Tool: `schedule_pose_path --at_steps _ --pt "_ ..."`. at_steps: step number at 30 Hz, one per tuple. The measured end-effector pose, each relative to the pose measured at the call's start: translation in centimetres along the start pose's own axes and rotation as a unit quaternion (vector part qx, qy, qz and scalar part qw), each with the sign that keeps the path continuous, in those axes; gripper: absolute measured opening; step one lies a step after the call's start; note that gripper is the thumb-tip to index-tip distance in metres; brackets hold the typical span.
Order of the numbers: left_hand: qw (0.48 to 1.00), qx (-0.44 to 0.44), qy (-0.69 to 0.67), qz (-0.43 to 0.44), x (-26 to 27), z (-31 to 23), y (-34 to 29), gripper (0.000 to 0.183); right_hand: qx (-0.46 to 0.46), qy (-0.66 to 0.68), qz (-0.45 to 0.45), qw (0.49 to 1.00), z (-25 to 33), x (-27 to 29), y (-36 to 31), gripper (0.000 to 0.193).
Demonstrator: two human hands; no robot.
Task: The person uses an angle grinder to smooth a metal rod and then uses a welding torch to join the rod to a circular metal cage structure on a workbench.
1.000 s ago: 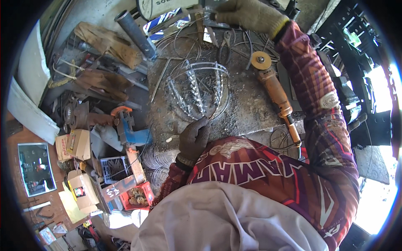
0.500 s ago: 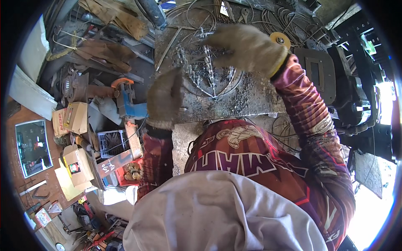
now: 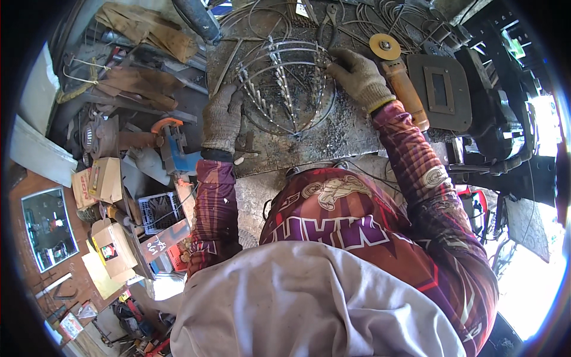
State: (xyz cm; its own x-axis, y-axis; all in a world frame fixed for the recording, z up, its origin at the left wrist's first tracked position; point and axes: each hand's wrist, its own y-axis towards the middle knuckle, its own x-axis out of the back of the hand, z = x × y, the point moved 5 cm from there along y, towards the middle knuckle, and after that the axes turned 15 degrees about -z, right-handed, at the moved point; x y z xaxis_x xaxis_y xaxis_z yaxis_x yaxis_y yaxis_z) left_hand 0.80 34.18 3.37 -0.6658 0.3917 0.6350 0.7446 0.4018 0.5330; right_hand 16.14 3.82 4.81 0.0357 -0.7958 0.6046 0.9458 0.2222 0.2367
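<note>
A round metal wire frame (image 3: pixel 280 83), made of curved rods with short spiky pieces along them, stands on the dark, gritty worktable (image 3: pixel 333 143). Both my hands wear greyish knitted work gloves. At the frame's left side, my left hand (image 3: pixel 222 119) has its fingers bent in against the outer rod. My right hand (image 3: pixel 360 80) grips the right side of the rim between thumb and fingers. Some fingertips are hidden behind the rods. Just right of that hand lies an angle grinder with an orange-brown body (image 3: pixel 406 95) and a yellow disc (image 3: pixel 385 46).
Pliers (image 3: pixel 328 25) and coiled wire (image 3: pixel 398 21) lie at the table's far side. A dark welding mask (image 3: pixel 439 92) rests at the right. To the left are a blue tool with an orange part (image 3: pixel 175 143), cardboard boxes (image 3: pixel 113 250) and a plastic crate (image 3: pixel 159 212).
My right hand has moved from above the frame to its right rim. The left hand has shifted left and settled at the frame's left side. The grinder's body has come into sight.
</note>
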Motion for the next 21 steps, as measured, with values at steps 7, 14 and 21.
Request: schedule_pose_path --at_steps 7,14,21 --pt "0.996 0.06 -0.068 -0.025 0.4 -0.3 -0.3 0.027 -0.156 0.162 -0.066 0.972 -5.1 0.3 -1.7 0.039" --pt "0.984 0.142 -0.089 -0.06 3.8 6.1 -2.8 0.027 -0.187 0.182 -0.064 0.963 -4.5 0.9 -4.2 0.032" --pt "0.967 0.211 -0.135 -0.04 3.9 6.5 -4.1 0.026 -0.149 0.183 -0.046 0.971 -6.6 -0.5 -5.0 0.03"
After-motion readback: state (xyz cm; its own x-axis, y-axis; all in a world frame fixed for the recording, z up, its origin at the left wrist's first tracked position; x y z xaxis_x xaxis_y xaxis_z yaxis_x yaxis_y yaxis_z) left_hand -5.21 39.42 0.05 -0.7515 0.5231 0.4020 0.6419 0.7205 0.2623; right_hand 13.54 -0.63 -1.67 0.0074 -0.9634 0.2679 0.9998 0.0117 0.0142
